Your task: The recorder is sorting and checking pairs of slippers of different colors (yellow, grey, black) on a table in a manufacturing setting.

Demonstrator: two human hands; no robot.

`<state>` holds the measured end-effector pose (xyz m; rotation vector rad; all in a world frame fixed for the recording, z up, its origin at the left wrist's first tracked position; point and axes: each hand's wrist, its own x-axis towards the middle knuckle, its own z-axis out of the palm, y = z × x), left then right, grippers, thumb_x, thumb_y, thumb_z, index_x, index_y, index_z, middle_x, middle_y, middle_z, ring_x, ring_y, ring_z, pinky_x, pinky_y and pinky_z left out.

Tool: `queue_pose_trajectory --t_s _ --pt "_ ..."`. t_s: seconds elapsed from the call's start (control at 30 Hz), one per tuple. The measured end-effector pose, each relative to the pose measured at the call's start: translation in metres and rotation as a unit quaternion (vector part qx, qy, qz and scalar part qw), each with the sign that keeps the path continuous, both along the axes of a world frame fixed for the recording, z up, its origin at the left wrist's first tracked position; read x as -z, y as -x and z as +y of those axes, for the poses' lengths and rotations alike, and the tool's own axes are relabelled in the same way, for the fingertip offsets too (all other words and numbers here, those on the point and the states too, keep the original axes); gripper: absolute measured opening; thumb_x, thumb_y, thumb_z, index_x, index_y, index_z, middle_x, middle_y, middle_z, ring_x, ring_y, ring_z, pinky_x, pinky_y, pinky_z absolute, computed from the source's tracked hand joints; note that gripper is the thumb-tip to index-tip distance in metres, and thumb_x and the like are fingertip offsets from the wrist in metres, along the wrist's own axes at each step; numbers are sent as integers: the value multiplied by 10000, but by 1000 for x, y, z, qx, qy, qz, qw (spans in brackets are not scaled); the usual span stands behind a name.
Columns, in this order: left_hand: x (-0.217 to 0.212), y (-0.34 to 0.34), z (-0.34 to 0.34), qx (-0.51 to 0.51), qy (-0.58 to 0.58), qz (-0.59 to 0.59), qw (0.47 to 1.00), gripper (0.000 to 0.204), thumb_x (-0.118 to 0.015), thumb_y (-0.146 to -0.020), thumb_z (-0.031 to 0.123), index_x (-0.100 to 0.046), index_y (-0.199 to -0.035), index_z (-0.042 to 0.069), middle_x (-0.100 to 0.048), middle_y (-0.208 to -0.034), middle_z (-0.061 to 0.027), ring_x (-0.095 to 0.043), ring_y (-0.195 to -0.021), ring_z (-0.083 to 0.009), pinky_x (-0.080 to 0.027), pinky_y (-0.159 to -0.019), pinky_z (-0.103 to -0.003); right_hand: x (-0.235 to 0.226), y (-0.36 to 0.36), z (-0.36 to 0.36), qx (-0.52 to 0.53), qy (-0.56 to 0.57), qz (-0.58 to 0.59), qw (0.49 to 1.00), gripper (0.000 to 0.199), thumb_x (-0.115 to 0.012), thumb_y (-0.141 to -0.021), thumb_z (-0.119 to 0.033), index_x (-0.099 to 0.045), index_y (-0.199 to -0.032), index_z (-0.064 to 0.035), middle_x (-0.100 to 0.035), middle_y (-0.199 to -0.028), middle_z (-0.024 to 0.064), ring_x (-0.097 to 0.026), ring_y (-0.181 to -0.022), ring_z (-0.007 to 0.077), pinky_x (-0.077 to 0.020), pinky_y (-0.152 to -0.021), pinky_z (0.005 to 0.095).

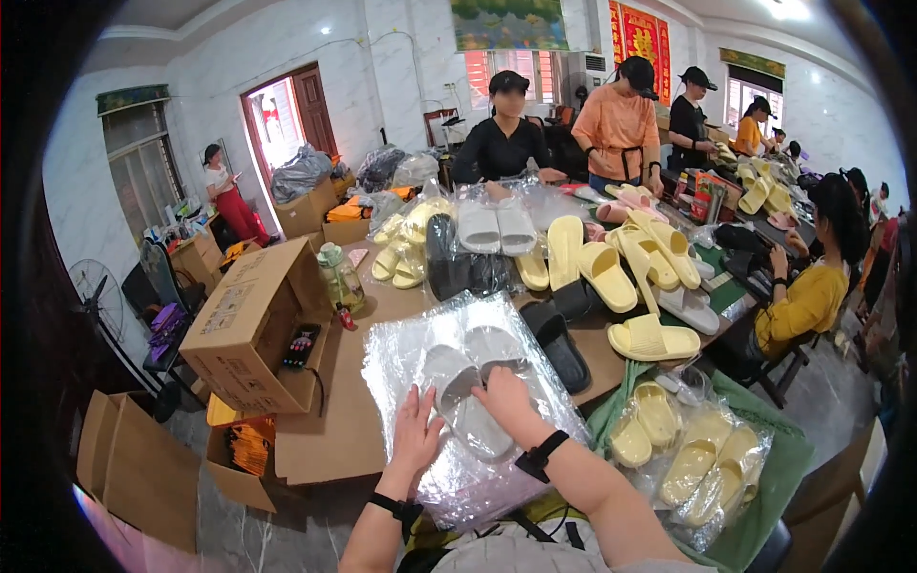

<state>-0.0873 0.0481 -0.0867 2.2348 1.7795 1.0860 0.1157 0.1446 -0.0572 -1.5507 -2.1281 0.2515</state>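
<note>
Slippers (449, 366), grey, on clear plastic (396, 342), apparently mid-positioning, with right hand (506, 396) curled at one, firmness impossible to tell, left hand (415, 428) loosely spread, next seemingly needing careful alignment.

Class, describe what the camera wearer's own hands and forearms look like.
The left hand and right hand are ungloved, and the visible forearms are largely sleeveless. Black straps, left and right, circle the wrists, each bearing a dark, angular piece.

The doorway (275, 138) glares white, plastic sheets (482, 489) gleam, and fisheye edges curve into black.
</note>
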Motion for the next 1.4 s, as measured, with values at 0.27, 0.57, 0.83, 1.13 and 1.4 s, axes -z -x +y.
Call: queue_pose_trajectory --t_s 0.27,0.57,0.83,1.13,1.4 --pt "1 1 4 -14 15 37 999 653 -560 -960 355 -357 -1541 137 -227 -1572 -339 -335 -1386 -504 -270 -1153 -514 6 5 13 -33 -63 16 997 260 -651 -872 -305 -625 -923 -51 -671 -874 157 -675 -787 375 -531 -701 496" --pt "13 3 2 -13 16 -5 1000 878 -591 -943 375 -125 -1552 -55 -173 -1595 -326 -254 -1450 -478 -229 -1184 -514 5 -11 1 -38 -57 93 993 203 -625 -863 -263 -623 -869 -60 -673 -851 152 -662 -810 379 -520 -704 494" --pt "14 3 0 -22 28 21 999 901 -634 -911 347 -145 -1538 -77 -203 -1585 -328 -265 -1450 -464 -218 -1192 -500 -2 -73 -38 -39 -39 88 995 203 -621 -867 -257 -613 -856 -55 -664 -849 152 -651 -794 383 -514 -697 494" --pt "-1 -8 4 -49 70 -7 996 845 -689 -872 228 -236 -1507 -98 -260 -1562 -326 -281 -1441 -455 -219 -1194 -491 -48 -197 -103 45 -50 48 997 168 -663 -810 -236 -639 -851 -75 -648 -803 139 -648 -748 358 -503 -647 464" --pt "11 3 7 -17 22 21 999 822 -626 -897 246 -208 -1514 -99 -243 -1571 -323 -268 -1443 -461 -208 -1192 -501 -95 -386 -140 353 -92 -131 922 204 -659 -805 -255 -662 -816 -51 -670 -821 166 -662 -814 377 -511 -708 475"
